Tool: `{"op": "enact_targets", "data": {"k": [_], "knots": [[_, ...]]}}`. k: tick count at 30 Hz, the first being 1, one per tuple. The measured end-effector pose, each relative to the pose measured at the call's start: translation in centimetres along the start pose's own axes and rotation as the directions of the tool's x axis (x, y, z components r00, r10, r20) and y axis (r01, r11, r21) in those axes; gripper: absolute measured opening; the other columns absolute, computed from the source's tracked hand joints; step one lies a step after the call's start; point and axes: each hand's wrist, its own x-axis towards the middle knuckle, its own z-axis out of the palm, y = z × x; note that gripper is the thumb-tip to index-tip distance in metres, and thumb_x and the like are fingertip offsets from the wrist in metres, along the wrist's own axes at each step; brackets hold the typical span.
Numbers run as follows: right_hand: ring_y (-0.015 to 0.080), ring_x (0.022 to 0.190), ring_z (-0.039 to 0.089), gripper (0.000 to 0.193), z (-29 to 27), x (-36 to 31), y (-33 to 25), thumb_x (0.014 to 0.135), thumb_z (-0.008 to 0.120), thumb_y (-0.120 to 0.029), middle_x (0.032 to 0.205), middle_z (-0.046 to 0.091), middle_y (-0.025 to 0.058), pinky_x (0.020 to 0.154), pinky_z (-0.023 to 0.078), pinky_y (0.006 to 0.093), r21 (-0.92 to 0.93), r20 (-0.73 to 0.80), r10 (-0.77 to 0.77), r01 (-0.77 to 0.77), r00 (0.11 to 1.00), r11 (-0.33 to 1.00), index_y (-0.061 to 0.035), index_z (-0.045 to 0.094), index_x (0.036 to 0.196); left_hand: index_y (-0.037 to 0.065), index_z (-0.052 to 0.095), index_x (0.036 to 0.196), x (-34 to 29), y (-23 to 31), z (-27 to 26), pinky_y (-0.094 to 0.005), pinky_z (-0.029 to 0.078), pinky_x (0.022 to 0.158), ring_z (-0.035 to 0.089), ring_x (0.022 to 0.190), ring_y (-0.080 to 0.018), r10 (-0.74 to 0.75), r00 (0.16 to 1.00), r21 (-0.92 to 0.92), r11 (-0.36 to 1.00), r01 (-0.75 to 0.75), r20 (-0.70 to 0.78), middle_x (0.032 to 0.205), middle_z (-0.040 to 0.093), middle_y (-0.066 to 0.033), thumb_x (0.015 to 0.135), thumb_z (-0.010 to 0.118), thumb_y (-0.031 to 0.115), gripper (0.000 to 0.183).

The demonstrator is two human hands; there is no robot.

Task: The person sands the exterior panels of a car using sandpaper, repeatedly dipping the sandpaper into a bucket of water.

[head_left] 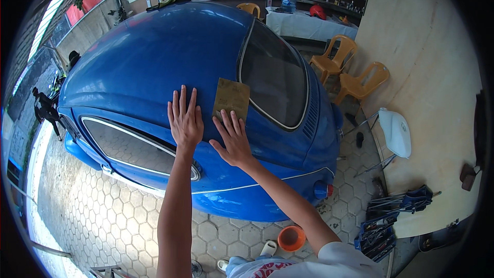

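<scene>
While a pair of bare hands reaches across the curved body of a blue car (149, 62), seen from the head camera, a brownish sheet (231, 95) lies on the paint at the fingertips of the right hand (234, 146). The sheet's long axis runs near to far, its far end leaning slightly right, while the right fingers angle a little left, so that hand and sheet are not quite in line. Most of the sheet extends to the far side of the fingertips, and its right edge reaches the pale trim of the rear window (272, 77).

The right hand is the nearer of the two. Its fingers, spread lightly apart, overlap the sheet's near end; the palm and thumb are off it, on the near side. Nothing is pinched, and how hard the fingers press cannot be told.

To the left of the sheet, across a strip of bare paint, the left hand (186, 126) lies palm down with fingers fanned and pointing far, holding nothing. Nearer and farther left runs the side window (128, 144). An orange bowl (291, 238) sits on the near paving, and two yellow-orange chairs (337, 55) stand beyond the car, far right.
</scene>
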Motion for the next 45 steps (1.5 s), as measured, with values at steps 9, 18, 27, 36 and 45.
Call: {"op": "enact_targets", "data": {"k": [9,18,27,36,45], "knots": [[0.0446,0.147,0.02,0.068,-2.1,0.7,0.8,0.099,0.042,-0.056,0.159,0.028,0.0202,0.117,0.022,0.0562,0.151,0.093,-0.044,0.03,0.995,0.988,-0.0119,0.039,0.151,0.02,0.047,0.147,0.0,-0.5,-0.7,-0.0483,0.02,0.12,0.03,0.146,-0.0318,0.015,0.999,-0.005,1.0,-0.015,-0.034,0.157,0.037,-0.0084,0.102,0.04,0.025,0.046],[0.0486,0.148,0.011,0.076,-1.0,8.1,4.5,0.098,0.038,-0.062,0.162,0.015,0.0229,0.117,0.014,0.0622,0.005,-0.057,0.083,-0.083,0.995,0.997,-0.0133,0.028,0.156,0.021,0.047,0.147,-0.1,0.1,-0.2,-0.0485,0.018,0.121,0.029,0.147,-0.0297,-0.008,1.0,0.011,1.0,0.008,0.001,0.157,0.037,-0.0071,0.102,0.038,0.027,0.046],[0.0479,0.148,0.01,0.076,-2.4,11.3,3.8,0.099,0.035,-0.061,0.16,0.02,0.0241,0.114,0.007,0.0694,0.107,-0.062,0.119,-0.112,0.991,0.988,-0.0084,0.029,0.155,0.023,0.048,0.147,-0.3,-0.5,-0.2,-0.0478,0.018,0.121,0.029,0.147,-0.0284,-0.008,1.0,0.034,0.999,0.008,-0.017,0.156,0.038,-0.0054,0.103,0.037,0.029,0.045],[0.0443,0.147,0.022,0.059,0.5,10.3,3.3,0.103,0.037,-0.044,0.158,0.028,0.0217,0.114,0.018,0.0643,-0.038,-0.257,0.143,-0.157,0.956,0.987,-0.0098,0.036,0.152,0.025,0.046,0.148,0.1,-0.4,0.3,-0.0475,0.017,0.122,0.027,0.148,-0.0273,0.005,1.0,0.061,0.998,-0.004,-0.009,0.157,0.037,-0.0041,0.104,0.035,0.031,0.046],[0.0431,0.149,0.017,0.058,1.3,3.9,1.5,0.103,0.037,-0.04,0.162,0.02,0.0199,0.115,0.015,0.0639,-0.091,-0.225,0.137,-0.161,0.965,0.983,-0.0123,0.033,0.154,0.026,0.044,0.149,-0.2,-0.6,0.7,-0.0482,0.016,0.122,0.026,0.148,-0.0274,0.014,1.0,0.087,0.996,-0.014,-0.006,0.158,0.034,-0.0027,0.105,0.033,0.034,0.046]]}}
